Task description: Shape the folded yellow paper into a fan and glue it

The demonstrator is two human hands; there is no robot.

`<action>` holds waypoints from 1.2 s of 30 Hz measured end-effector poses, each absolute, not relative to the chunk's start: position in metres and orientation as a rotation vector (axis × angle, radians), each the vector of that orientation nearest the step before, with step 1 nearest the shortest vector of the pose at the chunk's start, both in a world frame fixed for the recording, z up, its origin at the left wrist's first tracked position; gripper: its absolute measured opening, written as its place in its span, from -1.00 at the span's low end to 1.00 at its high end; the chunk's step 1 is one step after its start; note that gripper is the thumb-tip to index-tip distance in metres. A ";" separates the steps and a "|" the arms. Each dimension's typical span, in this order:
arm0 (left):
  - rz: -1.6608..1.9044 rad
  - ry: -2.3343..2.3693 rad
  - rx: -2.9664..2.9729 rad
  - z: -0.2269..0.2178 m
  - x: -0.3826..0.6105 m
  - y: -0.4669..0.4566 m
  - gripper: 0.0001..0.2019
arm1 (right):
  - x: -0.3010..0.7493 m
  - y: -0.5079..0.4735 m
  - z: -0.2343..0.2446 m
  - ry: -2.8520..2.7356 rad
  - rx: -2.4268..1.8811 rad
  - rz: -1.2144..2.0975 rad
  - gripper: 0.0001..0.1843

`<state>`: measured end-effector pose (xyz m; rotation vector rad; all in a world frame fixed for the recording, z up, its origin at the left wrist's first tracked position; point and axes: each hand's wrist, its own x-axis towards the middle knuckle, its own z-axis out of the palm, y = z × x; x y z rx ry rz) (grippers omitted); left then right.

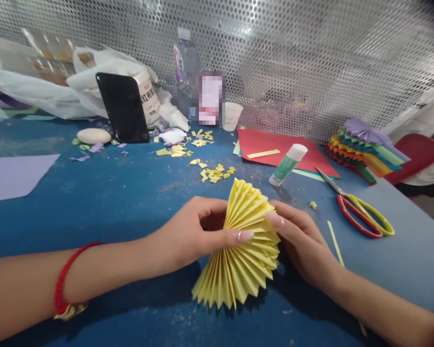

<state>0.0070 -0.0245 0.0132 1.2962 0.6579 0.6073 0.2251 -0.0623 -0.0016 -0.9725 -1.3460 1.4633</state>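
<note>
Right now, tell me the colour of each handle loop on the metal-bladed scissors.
One red loop and one yellow loop, shown in the head view.

From afar I see a scuffed blue tabletop [130, 185], a perforated silvery panel [275, 43] behind it gleaming in patches, and a red seat [417, 153] at right.

clear bottle [186, 72] (white-capped) | white cup [232, 117] | plastic bag [88, 94] | perforated metal panel [296, 53]

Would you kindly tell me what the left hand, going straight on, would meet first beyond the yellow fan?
Probably the right hand, at the right edge of the yellow fan, though depth is unclear.
</note>
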 end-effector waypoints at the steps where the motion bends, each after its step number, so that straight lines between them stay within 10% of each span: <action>1: 0.629 0.685 1.259 0.013 0.008 -0.025 -0.77 | 0.225 -0.062 -0.001 -1.351 -0.971 1.471 -0.77; 36: 0.573 0.939 0.727 0.019 0.010 -0.027 -0.48 | 0.232 -0.057 0.023 -1.378 -1.155 1.663 -0.82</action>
